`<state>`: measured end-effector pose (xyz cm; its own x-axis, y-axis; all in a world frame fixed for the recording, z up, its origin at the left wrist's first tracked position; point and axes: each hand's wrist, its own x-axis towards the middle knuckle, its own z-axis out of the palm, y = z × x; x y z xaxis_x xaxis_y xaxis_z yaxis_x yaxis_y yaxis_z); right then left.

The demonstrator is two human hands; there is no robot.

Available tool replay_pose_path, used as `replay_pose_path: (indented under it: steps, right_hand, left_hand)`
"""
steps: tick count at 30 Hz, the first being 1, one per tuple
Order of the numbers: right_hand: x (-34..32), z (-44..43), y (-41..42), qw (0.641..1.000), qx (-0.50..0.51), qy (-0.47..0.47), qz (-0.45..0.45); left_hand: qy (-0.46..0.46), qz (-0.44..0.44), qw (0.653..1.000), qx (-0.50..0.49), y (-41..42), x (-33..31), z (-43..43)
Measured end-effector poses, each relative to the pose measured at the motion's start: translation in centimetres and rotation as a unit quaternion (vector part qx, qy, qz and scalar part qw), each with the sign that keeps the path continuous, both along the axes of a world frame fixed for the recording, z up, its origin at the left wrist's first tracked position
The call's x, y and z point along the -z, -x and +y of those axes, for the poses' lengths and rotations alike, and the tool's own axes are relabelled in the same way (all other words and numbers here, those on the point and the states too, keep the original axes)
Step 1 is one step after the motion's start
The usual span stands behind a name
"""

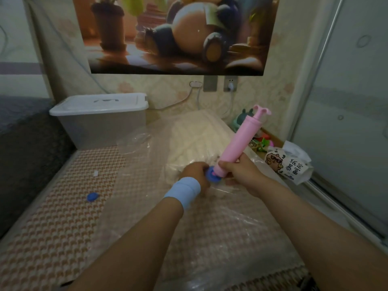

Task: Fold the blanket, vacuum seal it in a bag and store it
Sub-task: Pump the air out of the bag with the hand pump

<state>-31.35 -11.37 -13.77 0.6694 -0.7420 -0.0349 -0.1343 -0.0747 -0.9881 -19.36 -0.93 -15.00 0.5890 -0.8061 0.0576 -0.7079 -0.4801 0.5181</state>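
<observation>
home bedroom — cartoon poster (176, 34), storage bin (100, 116)

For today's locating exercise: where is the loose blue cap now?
Head view, lower left: the blue cap lies on the patterned mat, left of the left hand, this side of the white box.

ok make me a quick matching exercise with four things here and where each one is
Things:
1 pink pump
2 loose blue cap
3 white storage box
4 cream blanket

Places:
a inside the clear bag
b gripped in the right hand
c lying on the patterned mat
d at the mat's far end, lid on

Pairs: 1-b, 2-c, 3-d, 4-a
</observation>
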Motion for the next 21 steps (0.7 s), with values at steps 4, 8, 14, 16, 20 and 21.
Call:
replay_pose_path:
  steps: [4, 8, 14, 16, 20, 21]
  right_hand:
    - [-0.1, 0.1, -0.2, 0.998, 0.001, -0.053, -0.037]
    - [-0.6, 0.3, 0.0, 0.992, -0.004, -0.099, -0.084]
    - [-0.6, 0.8, 0.2, 0.989, -0.015, -0.127, -0.077]
    - [-0.5, 0.8, 0.4, 0.988, -0.018, -0.131, -0.076]
    - [-1.0, 0.5, 1.0, 0.986, -0.026, -0.133, -0.1]
    - [-1.0, 0.4, 1.2, 0.985, -0.026, -0.128, -0.108]
  left_hand:
    - [0.105, 0.178, 0.978, -0.029, -0.6, -0.7, 0.2]
    - [0.156, 0.281, 0.947, -0.027, -0.5, -1.8, 0.3]
    - [0.12, 0.216, 0.966, -0.074, -0.2, -2.1, -0.1]
    - [0.117, 0.184, 0.971, -0.094, -0.2, -2.0, -0.2]
    - [0.158, 0.284, 0.939, -0.114, -0.9, -2.2, 0.0]
    - [0.171, 0.321, 0.924, -0.12, -1.0, -2.5, 0.1]
